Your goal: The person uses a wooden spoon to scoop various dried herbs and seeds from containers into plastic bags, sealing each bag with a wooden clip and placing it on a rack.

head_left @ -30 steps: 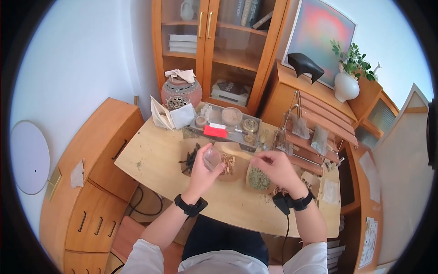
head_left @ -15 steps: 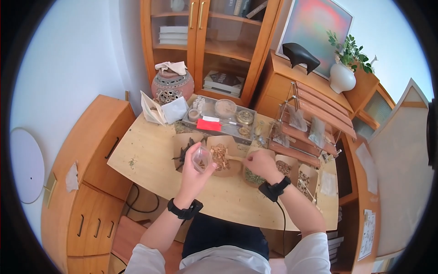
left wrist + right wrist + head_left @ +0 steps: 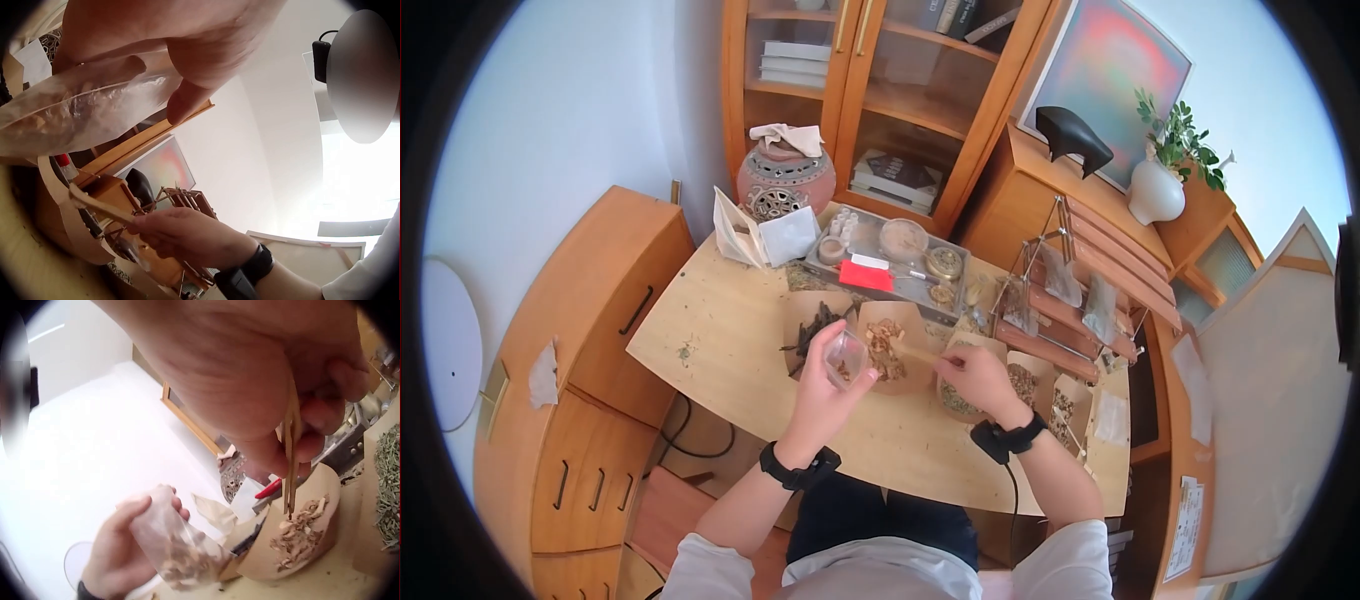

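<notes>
My left hand (image 3: 815, 400) grips a clear plastic bag (image 3: 845, 358), its mouth tilted up. Brown dried chips lie inside the bag, as the right wrist view shows. In my right hand (image 3: 980, 380), thumb and fingers pinch slim wooden tongs (image 3: 290, 456). Their tips point down over the dried chips (image 3: 300, 534) in a kraft paper tray (image 3: 910, 320). Left of this tray, partly behind the left hand, sits another with dark twig-like pieces (image 3: 815, 325). A tray of green dried herb (image 3: 955, 400) lies beneath the right hand, which hides part of it.
At the desk's back stands a grey tray (image 3: 800, 275) with jars and a red packet (image 3: 866, 275). More paper trays of dried bits (image 3: 1021, 382) are on the right, before a tiered wooden rack (image 3: 1050, 330). A patterned pot (image 3: 785, 180) and folded paper (image 3: 790, 236) stand back left.
My right hand has moved left from over the green herb, bringing the wooden tongs to the tray of brown chips. The left hand keeps holding the bag, slightly lower and further left.
</notes>
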`<state>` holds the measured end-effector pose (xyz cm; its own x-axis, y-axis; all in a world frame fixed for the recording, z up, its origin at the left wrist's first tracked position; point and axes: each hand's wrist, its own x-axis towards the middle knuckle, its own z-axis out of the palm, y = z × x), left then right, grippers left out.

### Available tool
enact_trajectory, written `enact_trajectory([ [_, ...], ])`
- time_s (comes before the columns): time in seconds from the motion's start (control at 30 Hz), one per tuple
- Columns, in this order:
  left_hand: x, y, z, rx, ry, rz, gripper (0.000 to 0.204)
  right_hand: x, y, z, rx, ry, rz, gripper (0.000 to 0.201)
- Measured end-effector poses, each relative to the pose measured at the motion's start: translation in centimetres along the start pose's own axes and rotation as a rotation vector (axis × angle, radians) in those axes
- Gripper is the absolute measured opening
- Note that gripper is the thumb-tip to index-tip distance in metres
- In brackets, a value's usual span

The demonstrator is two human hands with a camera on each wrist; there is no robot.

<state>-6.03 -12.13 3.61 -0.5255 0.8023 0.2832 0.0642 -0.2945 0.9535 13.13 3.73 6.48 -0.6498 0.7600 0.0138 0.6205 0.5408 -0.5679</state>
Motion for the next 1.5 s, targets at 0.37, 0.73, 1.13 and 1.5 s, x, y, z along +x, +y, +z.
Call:
enact_trajectory([
  [0.37, 1.3, -2.1, 1.2, 0.110, -0.072, 0.089, 0.069, -3.6, -7.6, -5.3, 0.368, -0.111, 0.028, 0.025],
  [0.73, 1.1, -0.1, 0.5, 0.065, -0.017, 0.008, 0.069, -0.3, -0.7, -3.0, 0.068, 0.022, 0.111, 0.030],
  [1.13, 1.2, -0.1, 0.3, 0.074, -0.011, -0.031, 0.069, 3.0, -1.1, 2.3, -0.206, 0.008, 0.136, 0.027],
  [1.5, 1.7, -0.3, 0.4, 0.070, -0.011, -0.060, 0.070, 1.0, -0.4, -0.1, 0.190, 0.138, 0.009, 0.028],
])
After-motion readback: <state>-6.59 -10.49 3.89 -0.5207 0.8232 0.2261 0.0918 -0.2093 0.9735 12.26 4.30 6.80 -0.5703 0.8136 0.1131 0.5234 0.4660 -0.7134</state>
